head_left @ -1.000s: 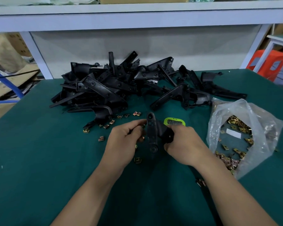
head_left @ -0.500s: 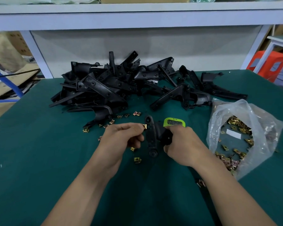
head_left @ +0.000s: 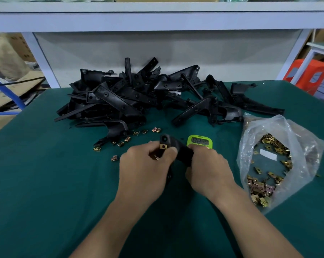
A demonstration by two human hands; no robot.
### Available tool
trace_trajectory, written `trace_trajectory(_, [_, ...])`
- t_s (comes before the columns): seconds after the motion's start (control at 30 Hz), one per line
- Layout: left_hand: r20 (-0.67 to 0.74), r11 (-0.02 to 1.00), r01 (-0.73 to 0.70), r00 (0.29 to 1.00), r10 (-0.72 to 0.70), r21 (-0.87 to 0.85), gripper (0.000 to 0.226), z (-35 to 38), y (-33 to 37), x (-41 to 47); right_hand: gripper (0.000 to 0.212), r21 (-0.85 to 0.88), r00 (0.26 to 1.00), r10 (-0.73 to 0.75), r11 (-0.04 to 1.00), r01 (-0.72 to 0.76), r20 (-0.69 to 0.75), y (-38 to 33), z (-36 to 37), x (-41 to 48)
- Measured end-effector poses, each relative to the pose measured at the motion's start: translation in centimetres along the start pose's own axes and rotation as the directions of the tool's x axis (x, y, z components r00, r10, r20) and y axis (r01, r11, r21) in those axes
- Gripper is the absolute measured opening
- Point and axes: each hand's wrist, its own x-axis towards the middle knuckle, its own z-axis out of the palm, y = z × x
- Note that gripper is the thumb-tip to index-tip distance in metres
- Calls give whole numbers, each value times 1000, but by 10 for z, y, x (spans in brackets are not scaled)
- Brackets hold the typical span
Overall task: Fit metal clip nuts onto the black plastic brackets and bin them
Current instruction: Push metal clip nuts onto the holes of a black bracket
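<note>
Bracket (head_left: 182,152), black plastic, sits at centre between both hands, just above the worktop (head_left: 45,183); its lower end is hidden, so contact cannot be told. Clip nut (head_left: 163,146), brass-coloured, sits on the bracket's narrow arm below the rounded tip.

Left hand (head_left: 146,170) is curled, thumb and forefinger pinching the arm right at the clip nut. A second clip nut (head_left: 155,156) shows between its fingers.

Right hand (head_left: 209,170) is wrapped round the bracket's thick end.

Green timer (head_left: 200,141) lies just behind the right hand. Loose clip nuts (head_left: 120,143) are scattered to the left. Pile of brackets (head_left: 131,101) lies further back. Clear bag (head_left: 304,146) of clip nuts lies open to the right.
</note>
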Motion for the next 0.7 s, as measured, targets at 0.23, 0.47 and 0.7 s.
trace_trajectory(0.23, [-56,997,62,997,-59,53,53,12,-2,-5,30,11,1000,-4,1000,4,-27,-5,-1,-3])
trace_trajectory(0.47, [-124,969,27,992,4,246,41,16,-4,-9,27,47,1000,-10,999,11,-20,-6,-2,-5])
trace_trajectory(0.7, [-174,904,-62,973,149,424,44,15,-6,-6,26,43,1000,-2,999,2,-13,-5,-2,-3])
